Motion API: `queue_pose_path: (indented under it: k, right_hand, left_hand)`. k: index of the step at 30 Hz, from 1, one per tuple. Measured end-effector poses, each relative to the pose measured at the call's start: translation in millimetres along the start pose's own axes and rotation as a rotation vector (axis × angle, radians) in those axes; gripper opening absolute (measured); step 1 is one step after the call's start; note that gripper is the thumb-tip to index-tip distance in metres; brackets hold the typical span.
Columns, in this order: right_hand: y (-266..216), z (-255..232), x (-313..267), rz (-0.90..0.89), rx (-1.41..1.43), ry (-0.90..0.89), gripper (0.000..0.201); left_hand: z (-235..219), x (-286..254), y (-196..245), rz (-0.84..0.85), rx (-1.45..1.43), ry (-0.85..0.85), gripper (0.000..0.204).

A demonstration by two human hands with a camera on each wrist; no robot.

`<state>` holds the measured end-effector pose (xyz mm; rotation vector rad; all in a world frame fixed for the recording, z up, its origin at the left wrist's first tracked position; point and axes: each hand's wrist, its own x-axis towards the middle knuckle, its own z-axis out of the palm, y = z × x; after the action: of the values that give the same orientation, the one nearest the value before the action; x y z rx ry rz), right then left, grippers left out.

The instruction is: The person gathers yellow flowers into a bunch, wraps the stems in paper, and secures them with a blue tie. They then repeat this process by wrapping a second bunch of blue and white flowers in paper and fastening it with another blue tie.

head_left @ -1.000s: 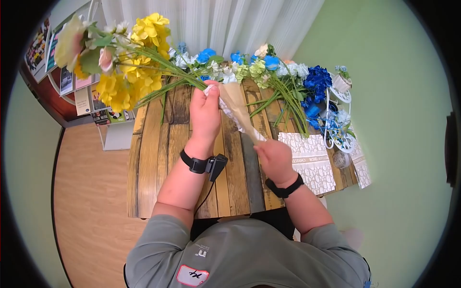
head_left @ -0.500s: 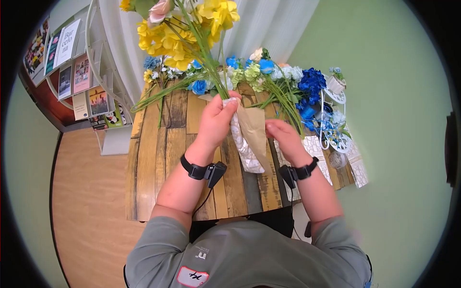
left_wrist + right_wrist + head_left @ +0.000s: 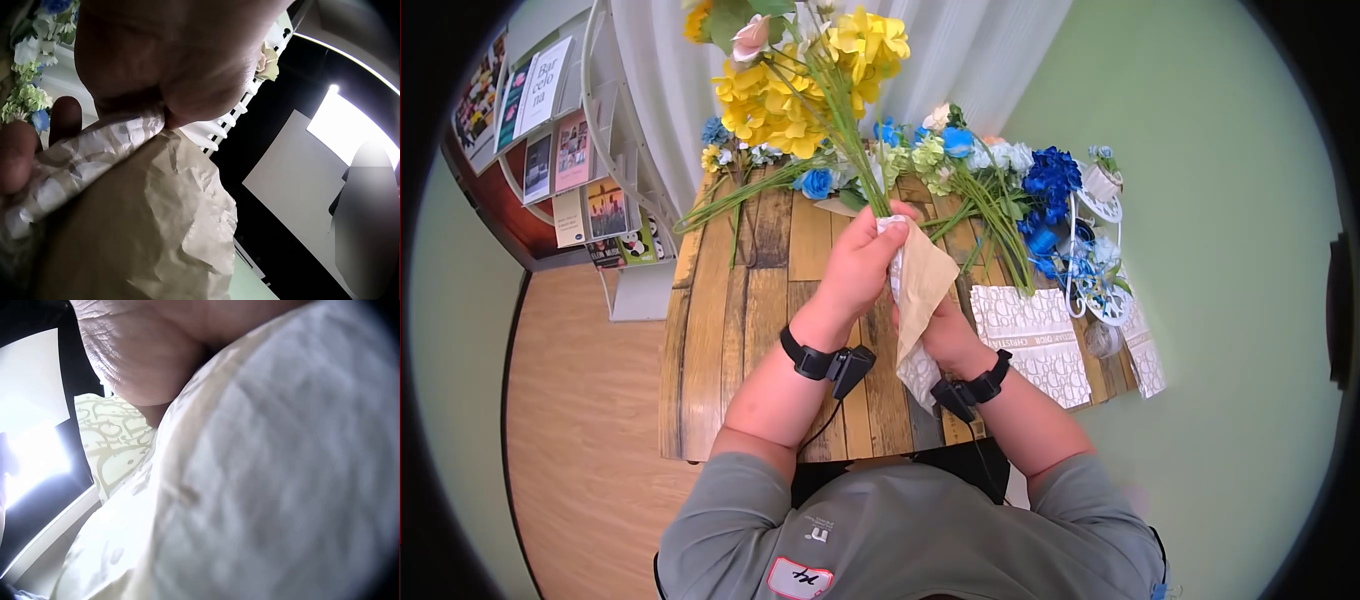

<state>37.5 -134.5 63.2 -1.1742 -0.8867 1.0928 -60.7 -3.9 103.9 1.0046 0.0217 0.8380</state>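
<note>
My left hand (image 3: 865,258) grips the green stems (image 3: 855,150) of a bouquet of artificial flowers, with yellow blooms (image 3: 785,105) and a pink rose (image 3: 751,38) at the top. Patterned white wrapping paper with a brown inner side (image 3: 925,270) runs down from this grip, its lower corner hanging loose. In the left wrist view the paper (image 3: 137,212) forms a narrow roll below the palm. My right hand (image 3: 952,338) holds the paper lower down, its fingers reaching behind it; fingertips (image 3: 15,156) show beside the roll. The stem ends are hidden inside.
More flowers (image 3: 1000,160) and loose stems lie along the back of the wooden table (image 3: 730,370). Patterned paper sheets (image 3: 1040,340) lie at the right, by a white metal stand (image 3: 1105,205) and dark blue flowers (image 3: 1052,178). A magazine rack (image 3: 615,190) stands at the left.
The bouquet swung from the left to upright in front of me. My right hand let go of the paper's end, and now holds it again from behind, closer to my left hand.
</note>
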Motion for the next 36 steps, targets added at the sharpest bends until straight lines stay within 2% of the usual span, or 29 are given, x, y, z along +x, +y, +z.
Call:
queue_pose_path:
  k: [5, 7, 8, 10, 11, 12, 14, 15, 17, 18, 21, 23, 24, 26, 27, 29, 30, 32, 36]
  right_hand:
    - [6, 7, -3, 0.001, -0.016, 0.034, 0.030]
    - [7, 10, -6, 0.062, 0.180, 0.017, 0.015]
    - [4, 12, -9, 0.062, 0.178, 0.015, 0.015]
    - [-9, 17, -18, 0.235, 0.362, -0.097, 0.010]
    - [-12, 24, -22, 0.256, 0.366, -0.078, 0.023]
    - [-14, 23, -26, 0.256, 0.367, -0.077, 0.023]
    - [-16, 19, -33, 0.369, 0.646, -0.369, 0.030]
    - [-5, 17, -32, 0.370, 0.646, -0.367, 0.030]
    - [23, 13, -25, 0.325, 1.045, -0.787, 0.037]
    - [28, 12, -25, 0.329, 1.044, -0.787, 0.037]
    - [26, 17, -27, 0.263, 0.946, -0.729, 0.040]
    - [13, 19, -31, 0.120, 0.565, -0.419, 0.032]
    - [12, 19, -30, 0.120, 0.563, -0.418, 0.032]
    - [7, 17, -24, 0.070, 0.159, -0.081, 0.022]
    - [6, 14, -20, 0.073, 0.157, -0.079, 0.022]
    - [3, 12, -15, -0.049, -0.130, -0.025, 0.027]
    - [3, 15, -16, -0.048, -0.130, -0.024, 0.027]
    - [-2, 31, -17, -0.160, -0.114, 0.126, 0.020]
    - [12, 25, -18, -0.061, 0.093, 0.142, 0.019]
  left_hand:
    - [7, -5, 2, -0.003, 0.079, 0.018, 0.018]
    - [10, -6, 5, -0.022, 0.077, 0.000, 0.023]
    - [10, -6, 7, -0.019, 0.077, 0.001, 0.023]
    - [6, -9, 12, -0.091, -0.210, -0.181, 0.034]
    - [4, -8, 13, -0.150, -0.283, -0.202, 0.044]
    - [2, -7, 13, -0.152, -0.283, -0.202, 0.044]
    - [-2, -6, 10, -0.187, -0.646, -0.494, 0.035]
    - [-4, -5, 8, -0.188, -0.648, -0.493, 0.035]
    - [-8, -5, 4, -0.180, -0.738, -0.576, 0.031]
    - [-9, -5, 3, -0.178, -0.740, -0.573, 0.031]
    - [-8, -4, 2, -0.246, -0.820, -0.570, 0.025]
    - [-7, -2, 3, -0.257, -0.711, -0.431, 0.018]
    - [-5, -3, 3, -0.257, -0.712, -0.432, 0.018]
    - [-1, -4, 4, -0.237, -0.462, -0.237, 0.016]
    - [1, -5, 2, -0.238, -0.466, -0.236, 0.016]
    - [4, -5, -3, -0.183, -0.282, -0.128, 0.015]
    - [6, -4, -7, -0.184, -0.283, -0.129, 0.015]
    - [11, -2, -15, -0.074, -0.027, 0.031, 0.015]
    - [12, -5, -12, -0.066, 0.079, 0.027, 0.016]
